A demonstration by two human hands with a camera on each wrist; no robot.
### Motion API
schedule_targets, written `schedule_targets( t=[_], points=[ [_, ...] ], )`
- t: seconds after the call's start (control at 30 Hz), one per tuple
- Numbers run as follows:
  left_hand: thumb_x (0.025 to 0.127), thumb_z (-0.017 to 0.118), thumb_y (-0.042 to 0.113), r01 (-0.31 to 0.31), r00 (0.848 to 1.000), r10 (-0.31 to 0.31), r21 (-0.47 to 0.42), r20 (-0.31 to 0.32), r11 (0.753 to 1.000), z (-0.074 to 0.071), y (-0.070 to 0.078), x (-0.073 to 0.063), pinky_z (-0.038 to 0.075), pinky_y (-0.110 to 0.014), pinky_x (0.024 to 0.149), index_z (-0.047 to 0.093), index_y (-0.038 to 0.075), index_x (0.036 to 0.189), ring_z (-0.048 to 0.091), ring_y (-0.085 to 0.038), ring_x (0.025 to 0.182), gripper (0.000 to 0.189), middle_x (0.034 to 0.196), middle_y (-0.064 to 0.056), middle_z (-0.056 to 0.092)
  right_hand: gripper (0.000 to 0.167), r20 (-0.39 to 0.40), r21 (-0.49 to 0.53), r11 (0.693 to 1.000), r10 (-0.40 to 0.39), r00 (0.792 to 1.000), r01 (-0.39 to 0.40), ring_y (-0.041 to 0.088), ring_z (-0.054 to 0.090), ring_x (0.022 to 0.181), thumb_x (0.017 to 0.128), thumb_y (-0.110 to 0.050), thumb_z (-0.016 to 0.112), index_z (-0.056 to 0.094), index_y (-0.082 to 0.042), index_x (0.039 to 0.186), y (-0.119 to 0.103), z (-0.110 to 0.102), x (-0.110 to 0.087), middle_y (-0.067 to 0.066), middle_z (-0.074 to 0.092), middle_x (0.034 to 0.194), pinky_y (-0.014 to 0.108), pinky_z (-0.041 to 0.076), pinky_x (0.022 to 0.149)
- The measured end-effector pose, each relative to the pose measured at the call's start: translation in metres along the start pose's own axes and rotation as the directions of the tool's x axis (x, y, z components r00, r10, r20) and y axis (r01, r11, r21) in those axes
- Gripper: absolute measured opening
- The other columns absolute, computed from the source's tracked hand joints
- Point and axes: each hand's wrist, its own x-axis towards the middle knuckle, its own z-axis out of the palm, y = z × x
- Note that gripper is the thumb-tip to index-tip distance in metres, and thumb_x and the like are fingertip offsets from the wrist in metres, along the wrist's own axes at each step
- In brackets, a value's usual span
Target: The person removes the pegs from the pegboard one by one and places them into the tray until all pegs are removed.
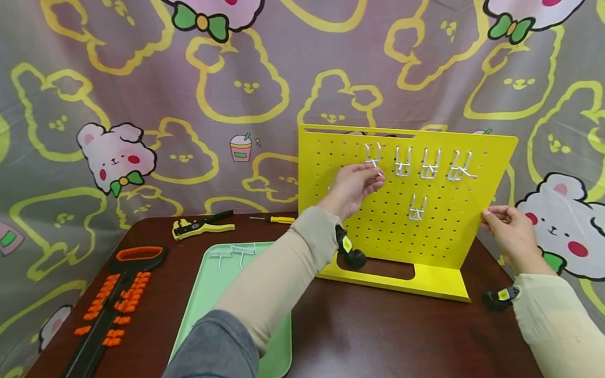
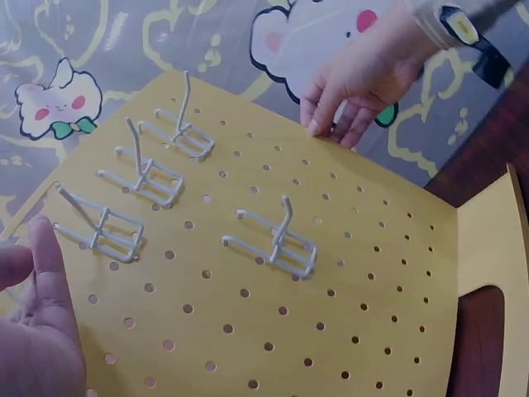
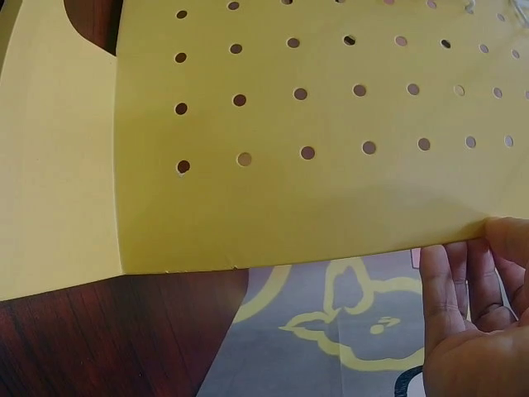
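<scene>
White wire hook (image 1: 372,161) high on the yellow pegboard (image 1: 464,203), at the left end of the top row as seen from the head. Pinched there between fingers and thumb of the left hand (image 1: 354,186), close against the panel. Right hand (image 1: 513,238) gripping the board's right edge, apparently as a brace. Hold that edge firmly, to avoid tipping or sliding what looks like a light panel. Line up both prongs with a level pair of holes, push evenly, then seat the frame flat before letting go. Match the height of the three neighbours (image 1: 430,168) to the right, with the single lower hook (image 1: 418,210) beneath them. Hard to tell from here the depth of the held prongs.

Underneath, a dark reddish-brown counter (image 1: 371,334), faintly shiny, bearing the board's flat foot (image 1: 440,276). Leftward, a pale green tray (image 1: 210,288) with two more hooks (image 1: 221,254) near its far end. Beyond it, wire strippers (image 1: 202,227) and a yellow-handled screwdriver (image 1: 279,219); farther left, an orange-and-black rack (image 1: 90,334). Behind everything, a hanging cloth (image 1: 254,60) printed with cartoon rabbits.
</scene>
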Motion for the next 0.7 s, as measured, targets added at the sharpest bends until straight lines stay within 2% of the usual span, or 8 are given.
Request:
schedule_targets(
  t=[0.17,0.27,0.33,0.53,0.7],
  points=[
    [0.103,0.061,0.000,-0.027,0.999,0.027,0.016,0.021,0.999,-0.010,0.004,-0.009,0.058,-0.019,0.066,0.059,-0.012,0.131,0.067,-0.015,0.076,0.030,0.113,-0.022,0.069,0.011,0.002,0.009,1.000,0.007,1.000,-0.007,-0.004,0.065,0.073,0.106,-0.024,0.059,0.056,-0.015,0.109,0.001,0.000,0.000,-0.006,0.056,0.094,0.012,0.056,0.067],
    [0.104,0.060,0.002,-0.052,0.998,0.050,0.053,0.031,0.997,-0.020,0.009,-0.015,0.057,-0.021,0.065,0.057,-0.011,0.134,0.066,-0.016,0.074,0.032,0.100,-0.011,0.066,0.011,0.002,0.003,1.000,0.001,1.000,-0.001,-0.004,0.064,0.074,0.107,-0.025,0.058,0.056,-0.015,0.109,0.001,0.000,-0.001,-0.006,0.056,0.094,0.012,0.056,0.067],
    [0.105,0.060,0.003,-0.068,0.997,0.066,0.079,0.029,0.995,-0.029,0.013,-0.016,0.057,-0.022,0.065,0.056,-0.010,0.135,0.066,-0.015,0.073,0.033,0.097,-0.008,0.063,0.011,-0.001,0.001,1.000,0.003,1.000,-0.003,-0.005,0.064,0.073,0.107,-0.025,0.058,0.056,-0.015,0.109,0.001,-0.001,-0.001,-0.007,0.057,0.094,0.011,0.055,0.067],
    [0.104,0.059,0.000,-0.098,0.994,0.101,0.094,-0.029,0.991,-0.060,0.026,-0.020,0.058,-0.021,0.064,0.054,-0.009,0.137,0.065,-0.015,0.069,0.034,0.097,-0.010,0.063,0.010,-0.001,-0.007,1.000,0.003,1.000,-0.003,-0.005,0.063,0.073,0.107,-0.025,0.058,0.057,-0.015,0.108,0.000,-0.001,-0.001,-0.007,0.056,0.095,0.010,0.055,0.066],
    [0.103,0.061,-0.001,-0.113,0.990,0.122,0.113,-0.076,0.987,-0.084,0.040,-0.027,0.059,-0.021,0.066,0.056,-0.008,0.137,0.065,-0.015,0.072,0.035,0.095,-0.010,0.063,0.009,0.011,0.008,1.000,0.000,1.000,0.000,-0.005,0.065,0.073,0.106,-0.025,0.059,0.057,-0.017,0.108,0.001,-0.001,0.000,-0.009,0.057,0.093,0.010,0.055,0.066]
  ],
)
